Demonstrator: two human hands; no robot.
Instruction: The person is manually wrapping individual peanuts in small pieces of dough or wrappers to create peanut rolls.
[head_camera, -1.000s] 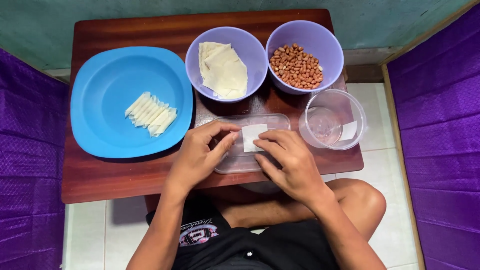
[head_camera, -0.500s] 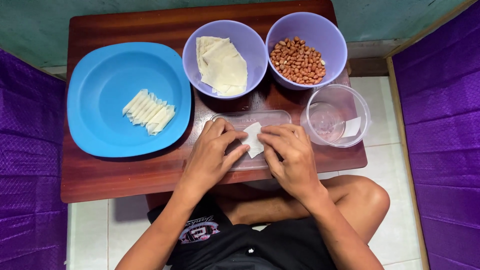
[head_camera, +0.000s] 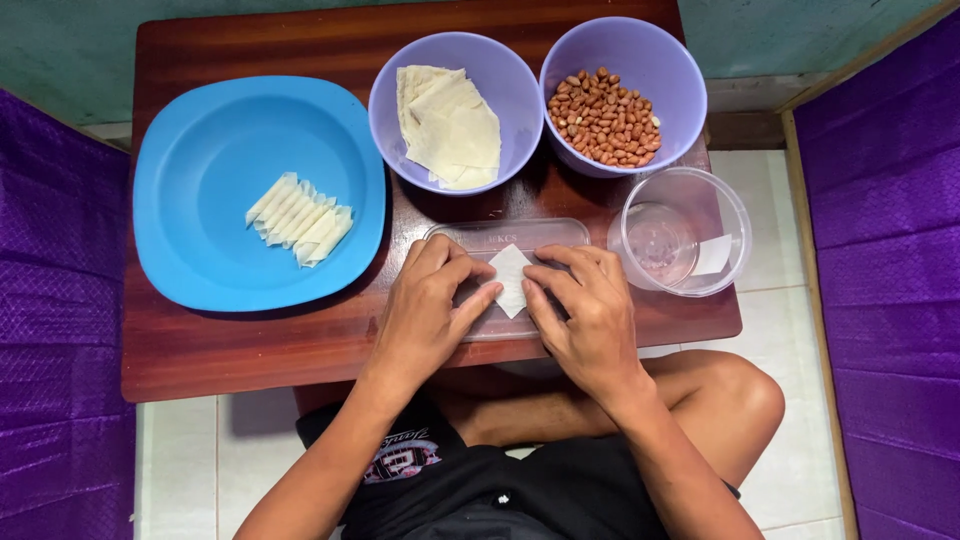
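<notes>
Left hand: the left hand (head_camera: 430, 310) lies on the clear rectangular lid (head_camera: 505, 240), fingers curled toward the middle, fingertips pinching the left edge of the white wrapper (head_camera: 510, 280).
Right hand: the right hand (head_camera: 590, 315) mirrors it — fingers bent, tips pressing the wrapper's right edge.
Wrapper: small, pale, turned like a diamond, flat on the lid between the two hands, near the table's front edge.
Blue plate: the blue plate (head_camera: 200, 180) sits at the left, carrying a row of rolled white wrappers (head_camera: 298, 218) lying side by side.
Bowls: one purple bowl (head_camera: 395, 80) holds a stack of flat wrapper sheets (head_camera: 450, 125); the other purple bowl (head_camera: 665, 55), just beside it, holds peanuts (head_camera: 603, 115).
Clear cup: a round clear container (head_camera: 680, 235) stands right of the lid — apart from the hands.
Table: dark wooden table (head_camera: 250, 350).
</notes>
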